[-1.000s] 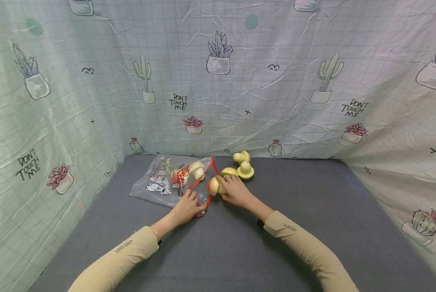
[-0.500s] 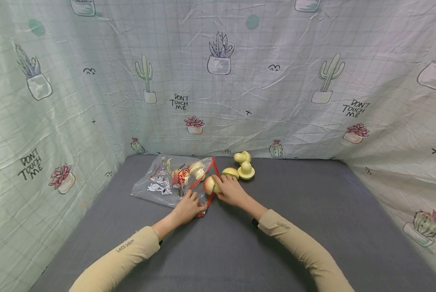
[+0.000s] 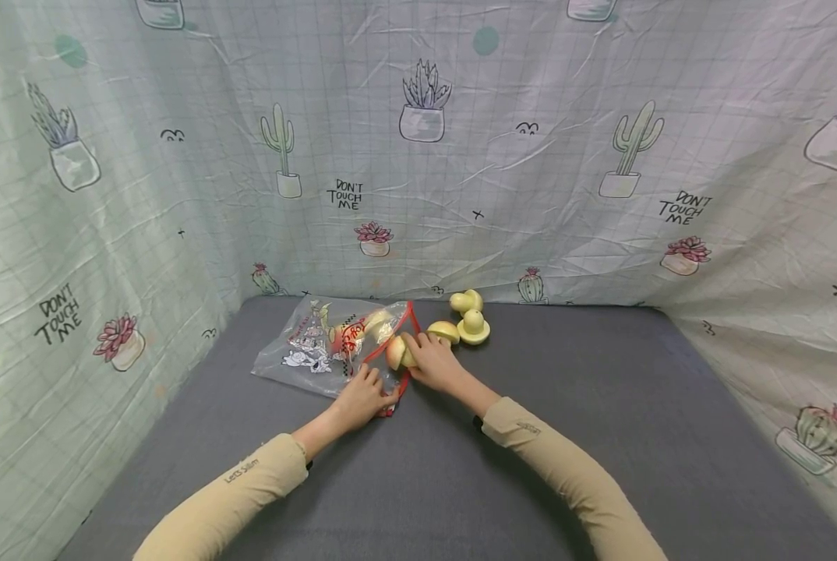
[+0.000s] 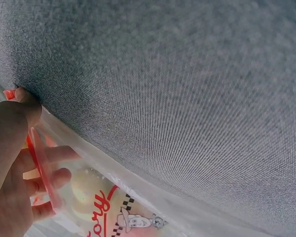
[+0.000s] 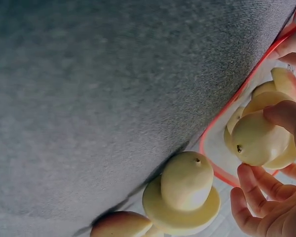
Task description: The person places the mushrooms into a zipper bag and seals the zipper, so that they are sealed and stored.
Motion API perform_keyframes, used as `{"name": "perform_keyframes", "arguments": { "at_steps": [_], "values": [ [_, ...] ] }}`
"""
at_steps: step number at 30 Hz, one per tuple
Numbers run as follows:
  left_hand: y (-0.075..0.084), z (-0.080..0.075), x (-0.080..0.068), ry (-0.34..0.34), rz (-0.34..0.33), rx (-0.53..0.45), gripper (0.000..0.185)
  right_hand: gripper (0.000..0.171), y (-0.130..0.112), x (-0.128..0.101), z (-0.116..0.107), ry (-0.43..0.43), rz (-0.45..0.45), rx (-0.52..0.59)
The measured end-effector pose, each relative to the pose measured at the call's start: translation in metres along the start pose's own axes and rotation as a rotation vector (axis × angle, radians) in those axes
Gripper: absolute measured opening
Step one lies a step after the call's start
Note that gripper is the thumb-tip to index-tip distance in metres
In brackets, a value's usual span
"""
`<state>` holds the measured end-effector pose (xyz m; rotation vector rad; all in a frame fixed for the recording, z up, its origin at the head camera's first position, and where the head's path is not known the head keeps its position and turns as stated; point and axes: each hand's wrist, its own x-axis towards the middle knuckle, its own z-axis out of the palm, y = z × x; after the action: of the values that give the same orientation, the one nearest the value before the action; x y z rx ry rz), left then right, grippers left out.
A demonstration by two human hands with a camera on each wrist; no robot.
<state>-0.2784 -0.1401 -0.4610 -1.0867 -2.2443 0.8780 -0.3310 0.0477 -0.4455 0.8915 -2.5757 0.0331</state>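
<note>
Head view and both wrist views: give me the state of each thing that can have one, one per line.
Plastic bag: lying on the grey surface, red-rimmed mouth held open, fruit pieces inside.
Left hand: pinches the bag's red rim.
Right hand: grips a fruit piece.
Fruit piece: held at the bag's mouth.
Loose fruit pieces: resting on the surface beside the bag, untouched.

Cactus-print cloth walls, grey mat

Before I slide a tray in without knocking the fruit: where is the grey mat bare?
The grey mat is bare on the right, from the fruit pieces to the curtain, and at the near left below the plastic bag. The middle back is crowded: both hands, bag and fruit sit close together.
</note>
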Motion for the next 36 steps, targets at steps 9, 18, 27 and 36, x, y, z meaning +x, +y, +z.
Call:
{"name": "perform_keyframes", "arguments": {
  "at_steps": [9, 18, 27, 36],
  "values": [
    [0.001, 0.0, 0.002, 0.021, -0.005, -0.009, 0.029, 0.06, -0.004, 0.006, 0.004, -0.071, 0.024, -0.004],
    [0.003, 0.0, 0.002, 0.017, -0.009, -0.013, 0.029, 0.063, -0.008, 0.01, 0.009, -0.112, 0.037, 0.029],
    [0.002, -0.004, 0.002, 0.045, -0.021, -0.016, 0.025, 0.065, -0.008, 0.009, 0.011, -0.082, 0.008, 0.009],
    [0.002, -0.006, 0.0, 0.035, -0.021, -0.02, 0.026, 0.062, -0.006, 0.002, 0.006, -0.093, -0.062, 0.059]
  ]
}}
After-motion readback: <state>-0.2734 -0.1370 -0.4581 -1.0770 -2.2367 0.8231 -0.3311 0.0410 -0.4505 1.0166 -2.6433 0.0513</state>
